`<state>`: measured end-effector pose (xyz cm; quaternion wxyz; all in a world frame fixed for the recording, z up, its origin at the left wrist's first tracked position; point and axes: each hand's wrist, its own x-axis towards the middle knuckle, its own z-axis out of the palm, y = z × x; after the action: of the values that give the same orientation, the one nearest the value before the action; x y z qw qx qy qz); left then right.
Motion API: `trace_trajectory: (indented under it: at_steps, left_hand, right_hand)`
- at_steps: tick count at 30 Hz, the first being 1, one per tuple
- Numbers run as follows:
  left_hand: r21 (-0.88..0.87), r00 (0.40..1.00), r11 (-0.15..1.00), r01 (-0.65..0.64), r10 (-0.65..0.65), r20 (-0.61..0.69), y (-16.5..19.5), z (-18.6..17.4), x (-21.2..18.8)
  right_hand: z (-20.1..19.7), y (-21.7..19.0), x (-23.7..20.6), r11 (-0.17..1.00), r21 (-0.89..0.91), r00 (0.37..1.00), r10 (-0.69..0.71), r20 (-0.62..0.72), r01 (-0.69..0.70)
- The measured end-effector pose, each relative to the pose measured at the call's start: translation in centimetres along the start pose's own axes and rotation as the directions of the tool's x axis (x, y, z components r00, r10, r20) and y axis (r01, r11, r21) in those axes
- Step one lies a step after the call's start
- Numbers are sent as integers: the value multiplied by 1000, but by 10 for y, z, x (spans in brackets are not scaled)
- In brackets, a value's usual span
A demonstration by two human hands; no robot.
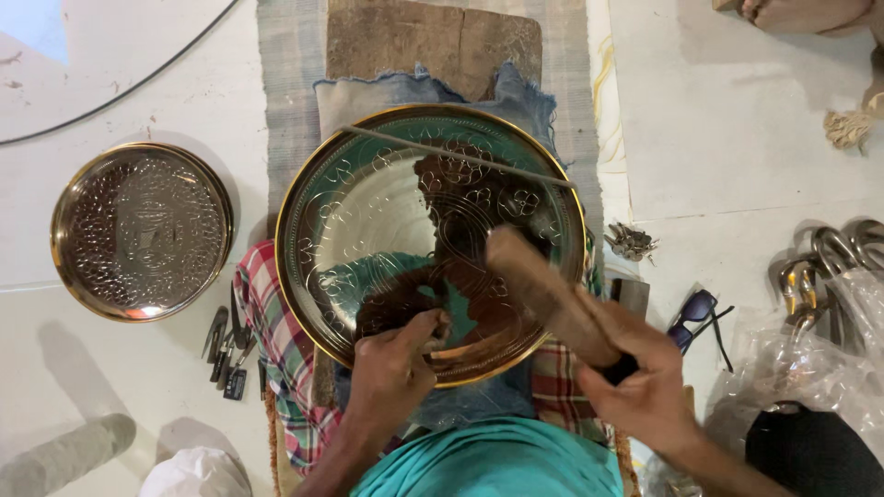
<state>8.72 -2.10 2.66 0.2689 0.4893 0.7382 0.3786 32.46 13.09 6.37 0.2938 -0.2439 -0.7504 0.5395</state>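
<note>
Head cam — 2 plates (552, 184); left grip (391, 373) clamps punch (440, 342), right grip (645, 382) clamps mallet (543, 290).

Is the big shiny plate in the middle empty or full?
Empty. The big plate shows only engraved flowers and reflections; nothing lies inside but the tool tip under the left hand.

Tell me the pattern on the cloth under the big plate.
Plaid cloth: red, green and white checks, seen in the head view.
</note>
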Motion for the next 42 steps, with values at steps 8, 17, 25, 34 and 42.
trace_trajectory:
  at_steps: [8,17,25,34,42]
  left_hand:
    - [25,878,993,118,-92,-469,11,37,-23]
    - [17,797,962,272,-215,-564,18,47,-34]
    - [-320,750,936,149,-318,-579,27,41,-23]
    - [-111,816,989,102,-147,-559,32,46,-14]
    - [-74,802,987,140,-157,-576,29,53,-17]
  right_hand:
    - [-15,-46,85,776,-612,850,214,481,151]
    - [20,-70,130,638,-706,708,342,618,308]
    - [19,-64,124,713,-673,744,337,577,198]
    - [18,-53,98,820,-566,825,375,423,-82]
    - [19,-61,110,904,-427,857,243,455,-30]
